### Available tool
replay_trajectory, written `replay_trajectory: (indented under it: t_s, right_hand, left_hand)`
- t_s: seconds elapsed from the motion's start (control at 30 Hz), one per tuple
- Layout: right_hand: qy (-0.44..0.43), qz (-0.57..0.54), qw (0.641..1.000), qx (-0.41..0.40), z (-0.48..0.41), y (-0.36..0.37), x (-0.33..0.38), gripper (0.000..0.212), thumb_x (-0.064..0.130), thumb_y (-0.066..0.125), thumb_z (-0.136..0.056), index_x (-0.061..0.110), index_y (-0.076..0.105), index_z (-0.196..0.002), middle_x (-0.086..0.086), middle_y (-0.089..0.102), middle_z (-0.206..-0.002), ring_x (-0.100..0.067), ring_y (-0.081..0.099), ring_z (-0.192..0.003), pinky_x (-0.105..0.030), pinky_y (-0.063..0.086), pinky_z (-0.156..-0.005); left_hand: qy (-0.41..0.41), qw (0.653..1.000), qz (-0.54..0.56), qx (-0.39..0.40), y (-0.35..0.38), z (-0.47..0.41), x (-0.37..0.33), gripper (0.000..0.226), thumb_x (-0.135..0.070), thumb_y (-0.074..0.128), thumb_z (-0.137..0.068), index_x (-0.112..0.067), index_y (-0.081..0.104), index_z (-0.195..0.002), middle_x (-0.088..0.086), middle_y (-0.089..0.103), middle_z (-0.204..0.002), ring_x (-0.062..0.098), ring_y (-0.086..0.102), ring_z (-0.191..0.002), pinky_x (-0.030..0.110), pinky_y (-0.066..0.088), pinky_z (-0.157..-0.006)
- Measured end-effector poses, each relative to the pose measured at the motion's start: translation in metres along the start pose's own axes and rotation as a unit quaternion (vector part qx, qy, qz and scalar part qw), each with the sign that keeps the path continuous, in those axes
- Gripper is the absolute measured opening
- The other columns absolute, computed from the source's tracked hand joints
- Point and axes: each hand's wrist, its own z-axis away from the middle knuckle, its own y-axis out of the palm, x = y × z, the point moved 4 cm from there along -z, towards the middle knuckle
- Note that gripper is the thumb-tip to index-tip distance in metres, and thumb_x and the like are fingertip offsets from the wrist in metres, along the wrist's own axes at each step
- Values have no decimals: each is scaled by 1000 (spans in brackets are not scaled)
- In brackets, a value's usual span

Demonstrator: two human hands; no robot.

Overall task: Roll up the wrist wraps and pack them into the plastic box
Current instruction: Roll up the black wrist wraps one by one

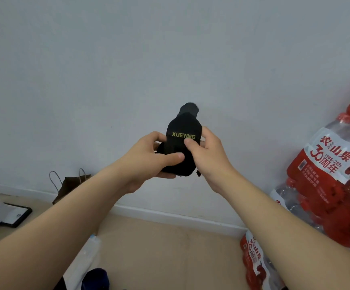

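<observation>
White wall (pixel 169 49); L hand (pixel 149 162) & R hand (pixel 209 158) grip wrist wrap (pixel 181 128); paper bag (pixel 71 186) contents hidden

Both arms extended forward; left grip (pixel 146 158), right grip (pixel 207 155) close together, thumbs pinching wrist wrap (pixel 182 127).

Black wrist wrap (pixel 181 147) with yellow-green lettering; red-and-white water packs (pixel 324 185).

Left hand (pixel 146 162) partly hides the wrist wrap (pixel 179 127) (its lower roll).
</observation>
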Motion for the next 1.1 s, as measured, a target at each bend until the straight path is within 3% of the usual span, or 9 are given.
replay_trajectory:
  t_s: [0.13,0.23,0.4,0.5,0.6,0.77,0.93,1.03,1.1]
  right_hand:
    - [97,-57,993,25,-2,-2,-2,30,30,63,-108,2,72,-114,-22,79,-108,-43,74,-91,-54,56,-78]
    - [153,-109,978,86,4,3,-4,27,25,57,-113,2,67,-124,-30,76,-117,-44,75,-89,-59,60,-84]
    - [88,-90,991,41,5,10,2,17,25,59,-112,15,70,-121,-13,82,-108,-42,79,-103,-67,61,-93]
    - [28,-34,999,-27,3,9,5,12,24,62,-109,20,72,-114,2,83,-99,-22,79,-96,-43,64,-82]
    - [-14,4,999,-49,2,8,7,10,26,63,-108,23,72,-108,7,81,-93,-5,75,-84,-26,56,-73]
    - [-1,35,998,48,-1,4,6,36,47,62,-107,15,75,-97,-7,77,-89,-14,71,-73,-31,56,-60]
    - [-19,93,995,14,-1,0,6,55,57,63,-103,4,74,-91,-3,66,-76,-18,62,-69,-35,50,-65]
    - [-31,60,998,-19,0,1,12,49,56,67,-98,9,74,-87,0,70,-76,-15,66,-68,-33,53,-63]
    - [-6,30,1000,-6,2,6,11,39,57,67,-98,18,69,-100,3,77,-90,-14,74,-76,-31,60,-65]
  left_hand:
    - [59,995,-76,16,-1,1,-4,63,-1,95,-71,-16,59,-121,2,74,-122,28,79,-93,43,67,-84]
    - [89,991,-95,7,-2,2,-6,76,-17,89,-62,-33,51,-126,-9,72,-116,18,77,-90,30,63,-78]
    - [100,991,-75,-52,1,3,-2,73,-63,87,-76,-39,49,-134,-7,70,-114,3,77,-90,17,58,-70]
    - [13,997,-54,-58,3,-1,2,75,-73,79,-79,-21,60,-130,2,77,-115,13,80,-91,36,66,-82]
    - [-55,998,-1,16,9,0,4,54,-58,71,-98,-8,75,-117,11,82,-108,28,82,-92,42,68,-74]
    - [-3,1000,-6,-11,2,-1,-2,30,-18,82,-92,-4,71,-117,15,79,-108,30,83,-90,41,68,-74]
    - [52,997,-60,-21,0,0,-4,35,-5,86,-83,-15,72,-113,12,72,-117,28,82,-88,45,69,-76]
    - [83,995,-50,-26,1,0,-9,43,-7,87,-75,-18,71,-114,8,70,-121,27,82,-90,45,69,-77]
    - [99,994,-41,-36,0,0,-11,51,-6,86,-71,-19,67,-116,6,70,-121,22,81,-88,44,69,-78]
